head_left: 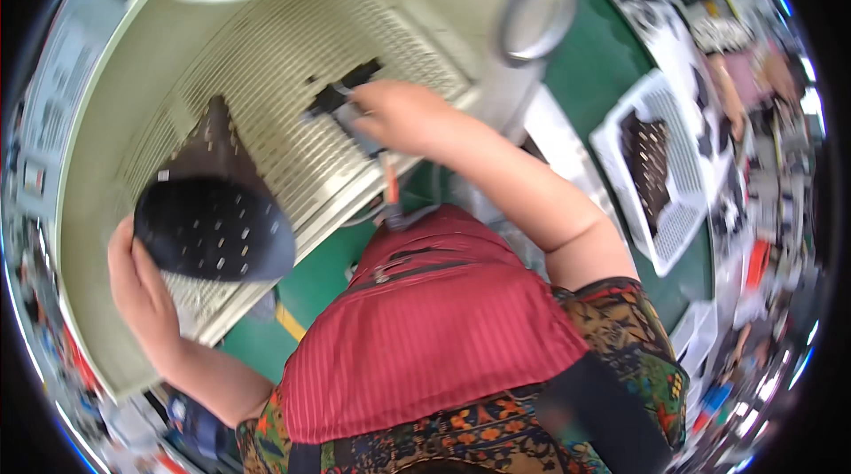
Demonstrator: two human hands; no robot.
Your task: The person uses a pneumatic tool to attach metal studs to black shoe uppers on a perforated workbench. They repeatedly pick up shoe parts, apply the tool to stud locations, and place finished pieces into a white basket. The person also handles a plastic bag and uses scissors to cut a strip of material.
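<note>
My left hand (142, 288) grips the near rim of a dark, cone-shaped piece (217, 230). Its wide rounded end faces me and its narrow tip points away over the slatted tray. Small light, oblong marks dot its surface; whether they are holes or inserts I cannot tell. My right hand (399, 117) is closed around a black and grey tool (344, 93) above the tray. Motion blurs this hand, and its fingers partly hide the tool, so its kind is unclear.
The cream, high-walled tray (266, 48) has a slatted bottom. An orange and grey cord-like part (391, 181) hangs at its near edge. A pale duct (523, 57) rises beside it. On the green bench at right, a white basket (612, 150) holds another dark dotted piece (650, 168).
</note>
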